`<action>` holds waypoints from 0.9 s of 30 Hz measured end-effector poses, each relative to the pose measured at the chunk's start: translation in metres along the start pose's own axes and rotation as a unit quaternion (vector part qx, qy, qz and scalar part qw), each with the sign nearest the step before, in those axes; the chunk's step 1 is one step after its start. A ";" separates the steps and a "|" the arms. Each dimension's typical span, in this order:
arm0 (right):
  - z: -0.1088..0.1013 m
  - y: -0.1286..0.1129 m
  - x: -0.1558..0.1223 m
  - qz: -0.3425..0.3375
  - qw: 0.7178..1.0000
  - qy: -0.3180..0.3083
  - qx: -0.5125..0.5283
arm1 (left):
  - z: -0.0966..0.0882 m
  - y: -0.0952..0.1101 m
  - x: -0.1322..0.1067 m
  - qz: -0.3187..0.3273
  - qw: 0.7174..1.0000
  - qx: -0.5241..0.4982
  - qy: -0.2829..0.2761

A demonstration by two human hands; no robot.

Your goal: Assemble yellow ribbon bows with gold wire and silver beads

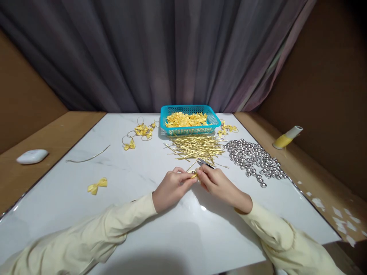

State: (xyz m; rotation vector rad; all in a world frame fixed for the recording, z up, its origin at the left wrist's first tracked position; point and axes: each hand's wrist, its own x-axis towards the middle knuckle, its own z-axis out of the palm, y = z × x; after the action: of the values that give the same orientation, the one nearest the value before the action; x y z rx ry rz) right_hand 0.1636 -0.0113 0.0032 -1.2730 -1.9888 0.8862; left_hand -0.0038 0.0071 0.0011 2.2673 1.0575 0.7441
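My left hand pinches a small yellow ribbon bow between thumb and fingers. My right hand meets it at the same bow, its fingertips closed on the bow's right side. A bit of gold wire and something shiny show at the bow, partly covered by the fingers. Just beyond my right hand lies a dark pointed metal tool; its rear part is hidden, and whether the hand touches it I cannot tell. Past the hands spreads a pile of gold twist ties.
A blue basket of yellow bows stands at the back. Finished-looking wired bows lie left of it. Silver beads cover the right side. One bow and a loose wire lie left. A yellow thread spool stands far right.
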 end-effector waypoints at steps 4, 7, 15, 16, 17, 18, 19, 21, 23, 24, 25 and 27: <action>0.001 0.002 0.000 -0.006 1.000 0.004 0.001 | 0.000 0.001 0.000 0.009 1.000 0.002 -0.007; 0.000 0.003 0.001 0.003 1.000 0.017 0.005 | 0.000 0.001 0.000 0.010 1.000 0.001 0.000; -0.011 0.009 0.002 0.040 0.999 0.024 0.026 | 0.000 0.000 -0.002 0.002 1.000 0.000 0.025; -0.012 0.010 0.002 0.037 0.999 0.026 0.030 | 0.000 0.000 -0.002 0.003 1.000 -0.002 0.028; -0.013 0.010 0.002 0.034 0.999 0.027 0.031 | 0.000 0.000 -0.002 0.003 0.999 -0.003 0.032; -0.013 0.011 0.002 0.034 0.999 0.028 0.028 | 0.000 0.000 -0.002 0.004 0.999 -0.003 0.036; -0.013 0.011 0.002 0.034 0.999 0.028 0.023 | 0.000 0.000 -0.002 0.004 0.999 -0.004 0.039; -0.013 0.012 0.002 0.034 0.999 0.023 0.011 | 0.000 -0.001 -0.001 0.005 0.999 -0.007 0.043; -0.013 0.011 0.002 0.030 1.000 0.007 0.008 | 0.000 -0.001 -0.001 0.005 0.999 -0.008 0.045; -0.012 0.011 0.001 0.026 1.000 -0.002 0.009 | 0.000 -0.001 -0.001 0.004 0.999 -0.009 0.045; -0.012 0.011 0.001 0.022 1.000 -0.008 0.011 | 0.001 -0.001 -0.001 0.004 0.999 -0.009 0.045; -0.011 0.010 0.000 0.013 1.000 -0.013 0.013 | 0.001 -0.001 -0.001 0.007 0.999 -0.013 0.048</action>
State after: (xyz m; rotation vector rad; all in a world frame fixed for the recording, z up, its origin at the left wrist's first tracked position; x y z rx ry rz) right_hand 0.1775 -0.0060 0.0023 -1.2831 -1.9782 0.9420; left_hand -0.0045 0.0069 -0.0007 2.2388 1.0716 0.8737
